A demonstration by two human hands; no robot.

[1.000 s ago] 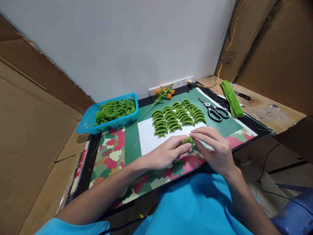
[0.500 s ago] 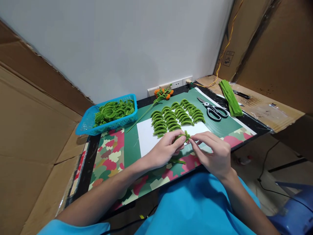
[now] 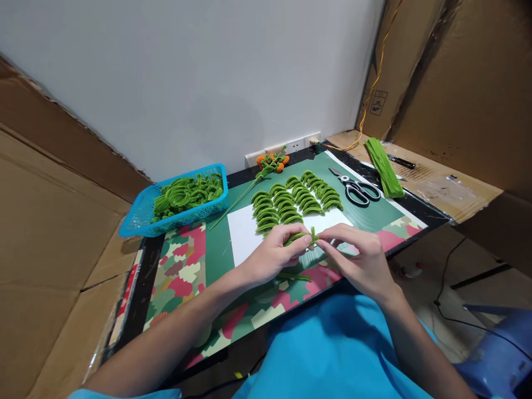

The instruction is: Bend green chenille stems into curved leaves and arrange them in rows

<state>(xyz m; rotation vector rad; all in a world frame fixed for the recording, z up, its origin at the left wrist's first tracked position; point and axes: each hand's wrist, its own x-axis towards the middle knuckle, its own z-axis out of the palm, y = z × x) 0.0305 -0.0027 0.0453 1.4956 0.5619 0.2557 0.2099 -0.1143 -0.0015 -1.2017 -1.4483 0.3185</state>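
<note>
A: What do we enter for the grip?

B: We log the left hand [image 3: 282,249] closed, thumb over fingers, grasping a green fuzzy piece [image 3: 313,236] below and right of frame centre. The right hand [image 3: 357,252] pinches that piece's right end between thumb and fingertips.

A: Nearby?

B: We note four rows of curved green pieces [image 3: 286,208] just above the hands, partly over a white sheet [image 3: 241,238]. A loose green strand [image 3: 298,277] lies below the left hand.

A: Farther out?

B: Right of centre, we record scissors [image 3: 353,187], then a green bundle [image 3: 384,169]. Left of centre, a blue basket [image 3: 191,218] holds tangled green lengths; an orange-flowered stem [image 3: 270,166] lies to its right.
</note>
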